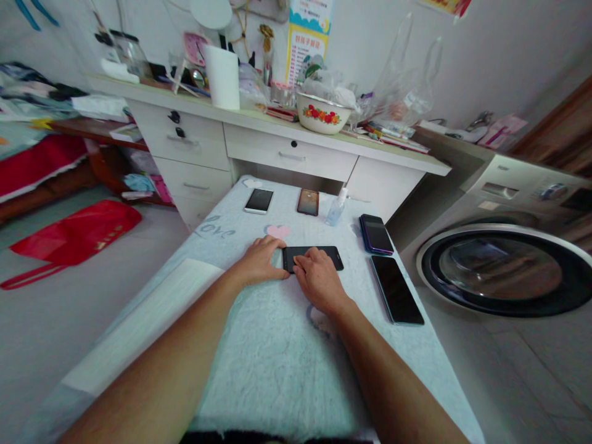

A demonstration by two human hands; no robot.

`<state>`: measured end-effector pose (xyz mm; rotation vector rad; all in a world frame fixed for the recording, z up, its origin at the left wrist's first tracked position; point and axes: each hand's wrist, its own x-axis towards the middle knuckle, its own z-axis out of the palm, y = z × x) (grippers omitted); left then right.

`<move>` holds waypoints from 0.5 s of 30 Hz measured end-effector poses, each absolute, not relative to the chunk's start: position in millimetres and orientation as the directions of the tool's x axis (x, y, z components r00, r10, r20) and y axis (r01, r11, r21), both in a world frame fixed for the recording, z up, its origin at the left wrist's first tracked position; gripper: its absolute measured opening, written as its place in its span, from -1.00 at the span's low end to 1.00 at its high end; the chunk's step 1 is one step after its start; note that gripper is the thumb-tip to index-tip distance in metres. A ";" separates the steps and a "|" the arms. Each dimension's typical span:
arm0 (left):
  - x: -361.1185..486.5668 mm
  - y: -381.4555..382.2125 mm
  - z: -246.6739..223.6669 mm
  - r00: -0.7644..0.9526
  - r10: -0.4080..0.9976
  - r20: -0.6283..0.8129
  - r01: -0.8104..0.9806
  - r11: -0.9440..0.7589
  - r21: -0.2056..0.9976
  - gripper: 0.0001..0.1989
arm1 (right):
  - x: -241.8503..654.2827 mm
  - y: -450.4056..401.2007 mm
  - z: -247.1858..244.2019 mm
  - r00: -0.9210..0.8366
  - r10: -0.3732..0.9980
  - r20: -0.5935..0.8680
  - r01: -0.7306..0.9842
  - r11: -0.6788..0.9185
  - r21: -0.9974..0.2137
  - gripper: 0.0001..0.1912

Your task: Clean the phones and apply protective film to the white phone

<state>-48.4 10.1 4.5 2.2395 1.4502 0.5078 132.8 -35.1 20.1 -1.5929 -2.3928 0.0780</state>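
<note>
A black smartphone (332,259) lies flat and sideways on the cloth-covered table. My left hand (263,262) grips its left end, thumb at the near corner and fingers at the far corner. Over the screen, my right hand (318,275) is closed, its fingertips pressed down on the left half. A small tan bit shows at those fingertips; I cannot make out what it is. Beyond the hands are a white-edged phone (259,201), a brownish phone or case (308,202) and a clear spray bottle (336,208). Two more dark phones, a purple-edged one (377,234) and a larger one (396,290), lie to the right.
A long white strip (148,324) lies along the table's left side. Behind stands a white desk (291,151) with a flowered enamel bowl (324,114) and a paper roll (222,77). A washing machine (504,203) is at the right, a red bag (76,231) on the floor at the left.
</note>
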 end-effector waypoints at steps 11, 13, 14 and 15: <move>-47.5 9.2 7.8 0.386 0.920 0.065 0.767 -0.360 0.531 -0.39 | 133.7 -35.8 20.1 -0.370 0.908 0.198 0.893 0.406 -0.192 -0.71; -47.2 8.8 8.7 0.385 0.920 0.066 0.769 -0.360 0.528 -0.40 | 133.8 -35.5 19.3 -0.369 0.907 0.202 0.893 0.406 -0.192 -0.71; -47.2 8.8 8.7 0.385 0.921 0.063 0.771 -0.358 0.527 -0.40 | 133.7 -35.4 19.1 -0.368 0.908 0.202 0.894 0.405 -0.192 -0.71; -47.2 9.0 8.4 0.385 0.921 0.058 0.773 -0.356 0.525 -0.40 | 133.7 -35.3 19.0 -0.367 0.908 0.201 0.895 0.404 -0.191 -0.71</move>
